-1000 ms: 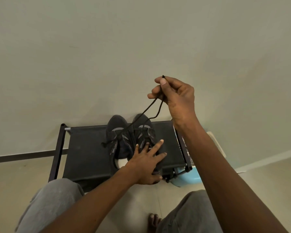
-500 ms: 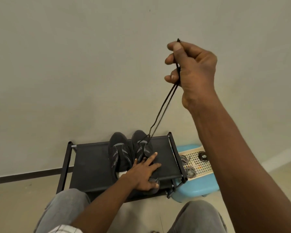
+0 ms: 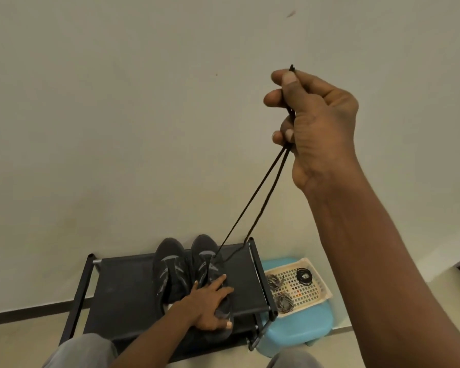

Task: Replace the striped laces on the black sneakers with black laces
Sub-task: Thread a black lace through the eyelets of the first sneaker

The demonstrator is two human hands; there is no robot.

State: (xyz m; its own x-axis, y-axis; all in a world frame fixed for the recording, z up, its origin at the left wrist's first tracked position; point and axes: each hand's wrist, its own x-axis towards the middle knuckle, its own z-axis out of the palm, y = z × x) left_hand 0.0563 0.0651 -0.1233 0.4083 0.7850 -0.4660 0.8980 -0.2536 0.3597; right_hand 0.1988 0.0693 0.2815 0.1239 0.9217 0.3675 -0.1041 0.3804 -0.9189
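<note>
Low against the pale wall (image 3: 144, 102), a black fabric shoe rack (image 3: 122, 285) is carrying the black sneakers (image 3: 170, 261) side by side; a blue stool (image 3: 303, 328) is bearing a cream basket (image 3: 322, 294) just beside it (coiled striped laces (image 3: 284, 302) inside). The left hand (image 3: 210, 301) is pressing flat, fingers straight, on the sneaker nearer the stool. The right hand (image 3: 319, 115) is reaching high, its grip clamping both taut strands of the black lace (image 3: 252, 216) running up from that sneaker.

Grey trousers (image 3: 83, 351), bare forearms (image 3: 377, 261)

Black sneakers (image 3: 189, 269) (blue stool (image 3: 295, 333))
</note>
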